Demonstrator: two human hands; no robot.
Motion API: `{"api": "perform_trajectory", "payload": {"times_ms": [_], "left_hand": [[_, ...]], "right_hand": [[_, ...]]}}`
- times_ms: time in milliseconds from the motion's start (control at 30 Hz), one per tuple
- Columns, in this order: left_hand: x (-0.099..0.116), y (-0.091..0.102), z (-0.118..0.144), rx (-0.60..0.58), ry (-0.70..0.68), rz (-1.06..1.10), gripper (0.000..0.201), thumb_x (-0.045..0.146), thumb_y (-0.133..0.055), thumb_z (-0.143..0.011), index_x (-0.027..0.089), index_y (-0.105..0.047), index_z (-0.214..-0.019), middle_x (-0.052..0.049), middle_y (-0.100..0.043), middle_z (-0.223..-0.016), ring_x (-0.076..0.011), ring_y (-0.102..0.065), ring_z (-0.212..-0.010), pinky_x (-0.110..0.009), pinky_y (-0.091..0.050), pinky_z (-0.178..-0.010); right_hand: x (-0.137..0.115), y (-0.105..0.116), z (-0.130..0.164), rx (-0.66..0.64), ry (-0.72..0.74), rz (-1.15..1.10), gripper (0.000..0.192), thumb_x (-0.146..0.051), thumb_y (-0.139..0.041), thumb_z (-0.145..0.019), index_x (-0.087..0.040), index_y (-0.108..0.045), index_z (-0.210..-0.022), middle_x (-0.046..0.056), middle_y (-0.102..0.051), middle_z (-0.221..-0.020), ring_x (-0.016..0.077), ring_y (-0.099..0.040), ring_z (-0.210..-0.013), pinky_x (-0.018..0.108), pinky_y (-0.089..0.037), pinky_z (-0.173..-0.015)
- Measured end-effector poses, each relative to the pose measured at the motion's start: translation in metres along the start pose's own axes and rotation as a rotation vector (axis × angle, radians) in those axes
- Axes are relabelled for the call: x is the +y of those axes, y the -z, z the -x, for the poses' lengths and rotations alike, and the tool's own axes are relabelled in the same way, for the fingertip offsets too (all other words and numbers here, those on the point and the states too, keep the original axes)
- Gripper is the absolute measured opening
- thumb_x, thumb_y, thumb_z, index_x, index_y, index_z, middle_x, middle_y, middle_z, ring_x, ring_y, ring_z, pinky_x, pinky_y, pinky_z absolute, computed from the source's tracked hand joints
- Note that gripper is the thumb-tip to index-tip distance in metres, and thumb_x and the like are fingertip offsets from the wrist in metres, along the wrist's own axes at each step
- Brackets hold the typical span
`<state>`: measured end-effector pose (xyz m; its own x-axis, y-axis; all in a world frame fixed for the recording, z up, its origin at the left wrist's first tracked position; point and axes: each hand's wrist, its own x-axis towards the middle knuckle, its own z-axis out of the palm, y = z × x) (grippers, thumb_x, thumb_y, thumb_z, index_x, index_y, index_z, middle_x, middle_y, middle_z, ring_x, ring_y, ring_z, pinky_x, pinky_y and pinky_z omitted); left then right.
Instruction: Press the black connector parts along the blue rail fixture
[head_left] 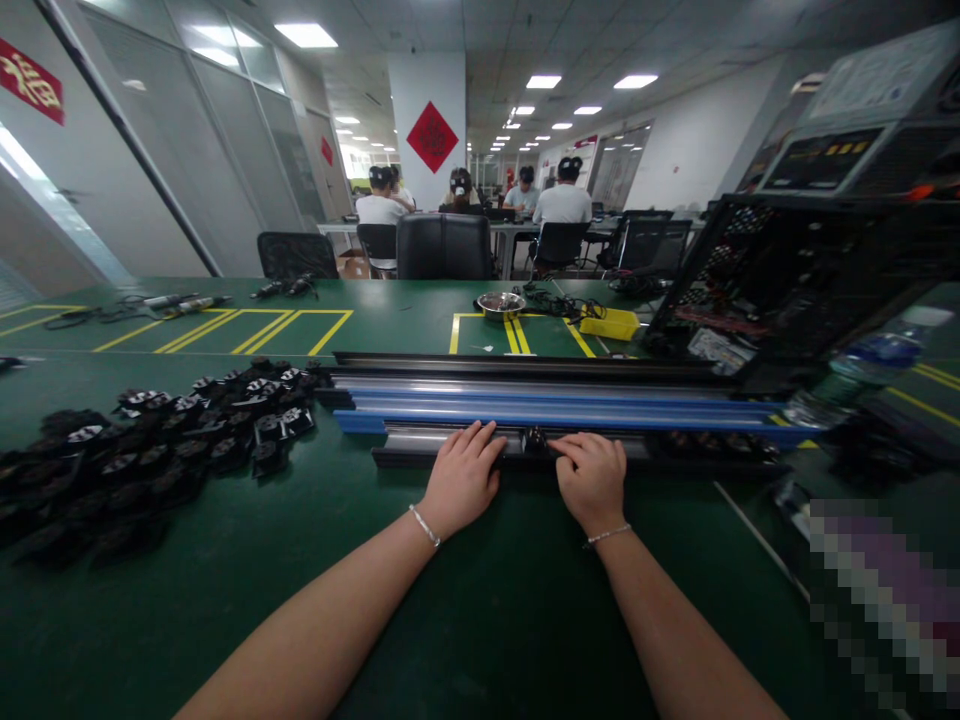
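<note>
Black clip (535, 438) sits on the rail (450, 440) between both hands, fingers (480, 436) lying flat and together, touching it.

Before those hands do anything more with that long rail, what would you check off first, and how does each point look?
1. Left hand flat on the rail: ok.
2. Right hand at the small black part on the rail, fingers touching it: ok.
3. Small black part seated properly in the rail: cannot tell, fingers hide it.
4. Rail lying flat on the green table: ok.
5. Pile of black parts off to the left, apart from the rail: ok.
6. Water bottle lying on its side near the rail's right end: not ok, it could roll.
</note>
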<state>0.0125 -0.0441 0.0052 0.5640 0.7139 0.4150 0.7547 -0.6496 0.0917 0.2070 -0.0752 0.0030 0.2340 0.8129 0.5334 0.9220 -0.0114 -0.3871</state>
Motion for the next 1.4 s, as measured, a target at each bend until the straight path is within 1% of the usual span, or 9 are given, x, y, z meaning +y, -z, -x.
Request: {"api": "perform_trajectory", "payload": {"times_ms": [200,400,500,600,767,967,1200,1300,1400], "left_hand": [[0.000,0.000,0.001,0.006,-0.015,-0.013,0.050,0.028,-0.054,-0.082,0.026,-0.046,-0.131,-0.005,-0.043,-0.142,-0.0238,-0.035,-0.133,-0.044,-0.030,-0.109],[0.007,0.003,0.004,-0.024,-0.085,-0.037,0.056,0.032,-0.057,-0.081,0.035,-0.041,-0.135,-0.004,-0.039,-0.145,-0.0267,-0.029,-0.136,-0.052,-0.022,-0.110],[0.011,0.004,0.004,-0.033,-0.092,-0.045,0.059,0.034,-0.059,-0.081,0.038,-0.039,-0.136,-0.005,-0.036,-0.147,-0.0290,-0.027,-0.137,-0.055,-0.020,-0.110],[0.014,0.005,0.004,-0.030,-0.081,-0.055,0.060,0.034,-0.060,-0.080,0.040,-0.038,-0.136,-0.005,-0.034,-0.147,-0.0302,-0.025,-0.137,-0.057,-0.019,-0.109],[0.015,0.006,0.004,-0.033,-0.069,-0.059,0.061,0.034,-0.061,-0.079,0.040,-0.039,-0.136,-0.004,-0.033,-0.148,-0.0315,-0.021,-0.139,-0.057,-0.018,-0.110],[0.016,0.002,0.004,-0.018,-0.054,-0.064,0.065,0.033,-0.061,-0.079,0.041,-0.035,-0.138,-0.006,-0.029,-0.150,-0.0327,-0.019,-0.139,-0.058,-0.018,-0.109],[0.020,-0.001,0.003,-0.014,0.005,-0.070,0.066,0.034,-0.062,-0.077,0.035,-0.036,-0.138,-0.010,-0.027,-0.150,-0.0374,-0.015,-0.139,-0.060,-0.017,-0.108],[0.024,-0.003,0.001,-0.005,0.049,-0.083,0.069,0.035,-0.063,-0.075,0.033,-0.036,-0.139,-0.010,-0.026,-0.150,-0.0396,-0.012,-0.139,-0.063,-0.016,-0.107],[0.027,-0.004,0.000,0.000,0.077,-0.092,0.071,0.037,-0.064,-0.074,0.032,-0.035,-0.139,-0.012,-0.026,-0.150,-0.0413,-0.013,-0.138,-0.064,-0.016,-0.107]], "right_hand": [[0.000,-0.001,0.002,-0.004,0.024,0.004,0.033,-0.016,-0.044,-0.076,-0.026,-0.073,-0.087,0.002,-0.069,-0.096,0.0230,-0.051,-0.104,0.052,-0.022,-0.103],[0.001,-0.003,0.003,-0.005,0.059,-0.006,0.034,-0.015,-0.045,-0.076,-0.028,-0.073,-0.089,0.002,-0.068,-0.098,0.0225,-0.049,-0.106,0.052,-0.021,-0.104],[-0.001,-0.002,0.003,-0.041,0.063,0.005,0.036,-0.014,-0.044,-0.076,-0.029,-0.073,-0.092,0.001,-0.068,-0.100,0.0225,-0.048,-0.109,0.051,-0.020,-0.105],[-0.003,-0.001,0.003,-0.096,0.070,0.015,0.039,-0.013,-0.042,-0.076,-0.030,-0.072,-0.096,0.001,-0.067,-0.103,0.0227,-0.047,-0.112,0.051,-0.019,-0.105],[-0.005,0.001,0.004,-0.160,0.113,0.048,0.045,-0.011,-0.044,-0.073,-0.034,-0.069,-0.103,0.001,-0.064,-0.110,0.0232,-0.043,-0.118,0.051,-0.017,-0.107],[-0.005,0.000,0.005,-0.204,0.144,0.113,0.051,-0.009,-0.044,-0.072,-0.038,-0.066,-0.108,0.001,-0.055,-0.127,0.0229,-0.037,-0.126,0.052,-0.017,-0.107],[-0.007,0.001,0.004,-0.283,0.204,0.198,0.056,-0.008,-0.043,-0.073,-0.038,-0.062,-0.116,0.001,-0.042,-0.142,0.0248,-0.030,-0.133,0.055,-0.018,-0.107],[-0.008,0.002,0.004,-0.324,0.224,0.231,0.059,-0.008,-0.043,-0.073,-0.039,-0.057,-0.122,0.002,-0.038,-0.145,0.0272,-0.028,-0.134,0.057,-0.019,-0.105],[-0.009,0.002,0.004,-0.338,0.241,0.244,0.060,-0.009,-0.043,-0.074,-0.040,-0.055,-0.125,0.003,-0.037,-0.146,0.0284,-0.028,-0.134,0.058,-0.019,-0.105]]}}
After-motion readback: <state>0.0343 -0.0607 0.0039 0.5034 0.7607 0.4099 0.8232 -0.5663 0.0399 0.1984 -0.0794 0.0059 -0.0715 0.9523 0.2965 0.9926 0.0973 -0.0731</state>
